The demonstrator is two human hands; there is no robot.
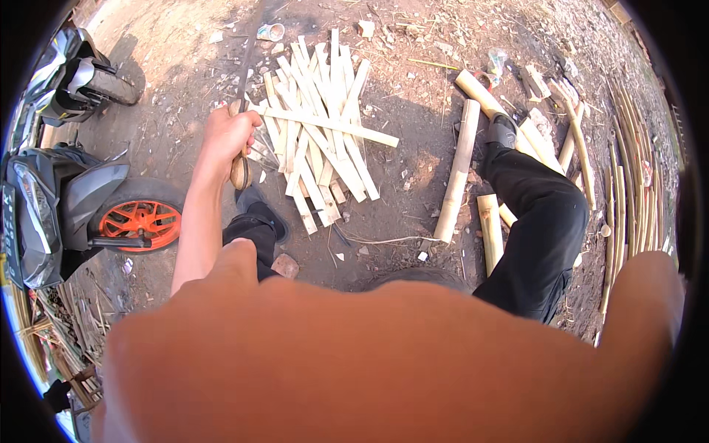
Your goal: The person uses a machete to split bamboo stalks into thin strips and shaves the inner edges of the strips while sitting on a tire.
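A wooden-handled long knife (241,171) is gripped in the left hand (230,139), whose fingers are closed round it, at the left side of a pile of pale split strips (332,155) laid crosswise on the ground (391,229). What appears to be the right hand (384,362) is held blurred and very close to the lens, so its opening and any hold cannot be told. Pale characters are borne by a dark plate (10,236) on the nearer motorcycle (44,210), well apart from the knife.
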